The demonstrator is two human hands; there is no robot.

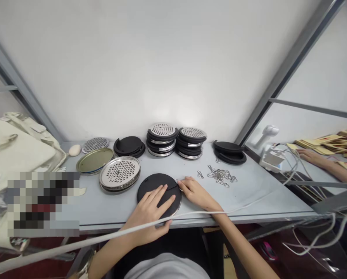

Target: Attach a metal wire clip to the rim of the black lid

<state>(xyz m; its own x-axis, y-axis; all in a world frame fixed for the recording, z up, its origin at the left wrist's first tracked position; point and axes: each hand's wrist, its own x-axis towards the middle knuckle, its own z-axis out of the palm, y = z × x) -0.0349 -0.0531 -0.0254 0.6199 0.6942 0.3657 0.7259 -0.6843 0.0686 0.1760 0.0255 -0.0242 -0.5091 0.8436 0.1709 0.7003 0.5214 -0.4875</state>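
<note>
A round black disc [158,180] with a silvery lower rim lies at the table's front edge. My left hand [152,209] rests on it from the left, fingers spread over the top and thumb at the front rim. At the disc's right edge, my right hand [195,192] pinches a small metal clip [176,181], mostly hidden by the fingertips. A dark line runs across the disc toward that clip. Loose metal clips [221,175] lie in a pile to the right. Perforated metal discs [119,172] are stacked on the left.
Two stacks of black and metal discs [161,133] stand near the wall, with black covers [230,151] to their right. A green-gold lid [94,160] lies left. A white cable [126,231] crosses in front. Another person's hand [309,157] is at the far right.
</note>
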